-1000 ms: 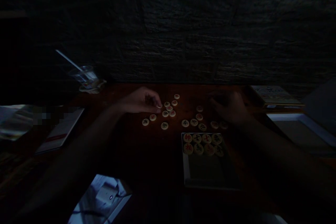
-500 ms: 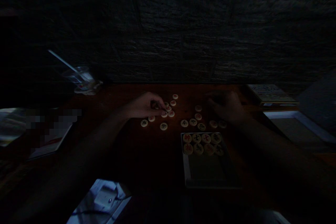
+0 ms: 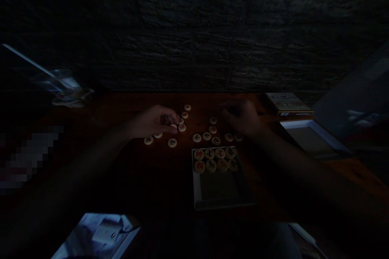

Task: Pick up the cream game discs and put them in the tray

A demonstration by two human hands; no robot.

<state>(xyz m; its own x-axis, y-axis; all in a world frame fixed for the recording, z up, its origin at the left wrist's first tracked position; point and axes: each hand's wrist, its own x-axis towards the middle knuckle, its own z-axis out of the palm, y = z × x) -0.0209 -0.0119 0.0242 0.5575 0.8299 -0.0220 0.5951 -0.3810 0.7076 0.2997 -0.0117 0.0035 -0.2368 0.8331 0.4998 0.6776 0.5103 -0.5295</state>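
Round Chinese chess pieces with red or black characters lie about the dark wooden table. My left hand (image 3: 156, 121) is closed at the cluster's left side, thumb and fingers around a pale Chinese chess piece (image 3: 173, 126). Just right of the thumb lies a red-marked piece (image 3: 182, 128). My right hand (image 3: 241, 115) hovers to the right with fingers curled; shadow hides what is in them. Nearest to it is a dim piece (image 3: 213, 120). In front stands a shallow box (image 3: 197, 190), its two far rows filled with several pieces, its near part showing bare bottom.
A plastic cup (image 3: 65, 85) with a straw stands at the back left. To the right are a patterned box (image 3: 287, 102) and a white-rimmed tray or lid (image 3: 322, 127). A white box (image 3: 103, 232) is at the near left. A stone wall (image 3: 194, 40) rises behind the table.
The view has swung right, so everything appears further left. My left hand stays at the same group of pieces, and my right hand keeps about the same place over the table.
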